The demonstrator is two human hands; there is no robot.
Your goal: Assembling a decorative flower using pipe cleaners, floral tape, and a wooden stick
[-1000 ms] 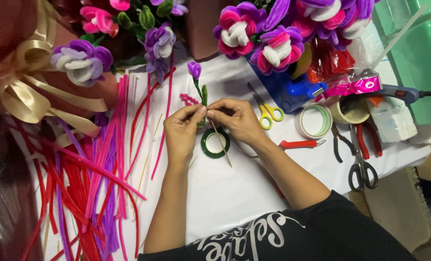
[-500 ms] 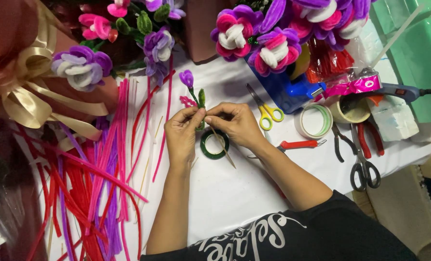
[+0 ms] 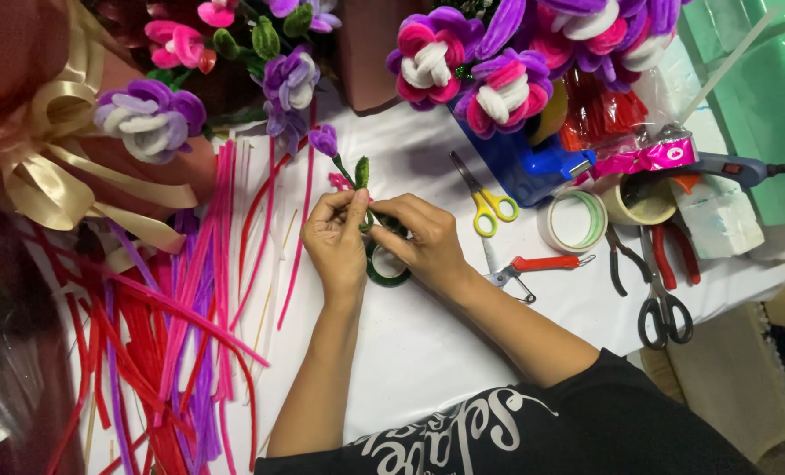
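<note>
White tablecloth [image 3: 427, 369]; both hands, left hand [image 3: 338, 242], right hand [image 3: 423, 242], pinch flower stem [image 3: 350, 176].

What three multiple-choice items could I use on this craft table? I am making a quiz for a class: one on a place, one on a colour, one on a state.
1. Where do the yellow-handled scissors lie?
A. right of both hands, on the white table
B. under the pile of stems
C. on the gold ribbon bow

2. What colour is the small bud on the stem that the hands work on?
A. yellow
B. purple
C. white

3. How do the left hand and right hand stand?
A. both flat on the table
B. one raised, empty
C. both pinching the stem over the green tape roll

Key: 1 A, they lie beside the right hand; 2 B, the bud is purple; 3 C, both grips close on it.
</note>
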